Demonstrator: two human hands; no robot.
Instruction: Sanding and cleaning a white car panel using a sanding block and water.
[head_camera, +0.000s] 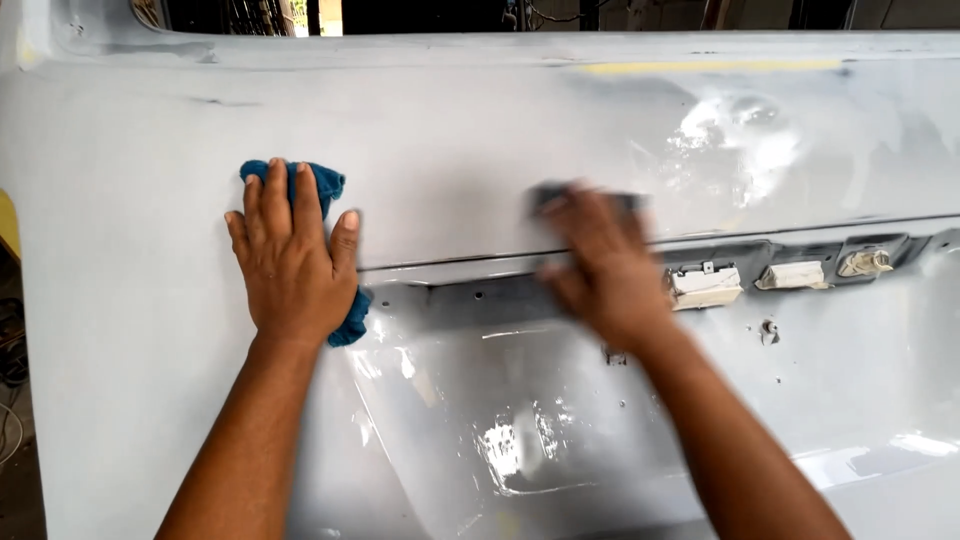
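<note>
Head camera view: we are looking down along two bare forearms reaching forward onto a large pale grey car body panel (480, 130), which is filling almost the whole picture.

Our left hand (292, 262) is lying flat on the left part of the panel, palm down. Its fingers (278, 200) are stretched out straight and close together, pressing a blue cloth (328, 185) against the surface. The cloth is bunched under the palm, and we are seeing it peeking out above the fingertips and again below the heel of the hand, on the thumb side.

Our right hand (600, 265) is blurred. It is sitting near the middle of the panel, just above a horizontal crease. Its fingers are curling over a small dark block (585, 197), flat against the panel, and they are holding it from above. We cannot tell what the block is made of because of the blur.

Below the crease, the panel is dipping into a wide recess (520, 400) with a shiny, wet-looking surface that is catching bright reflections. To the right of the right hand, along the top of the recess, two small white rectangular fittings (706, 286) are sitting side by side, and a small bulb-like fitting (866, 262) is sitting further right. A thin yellow strip (710, 66) is running along the upper edge of the panel at the right. The two hands are well apart from each other.
</note>
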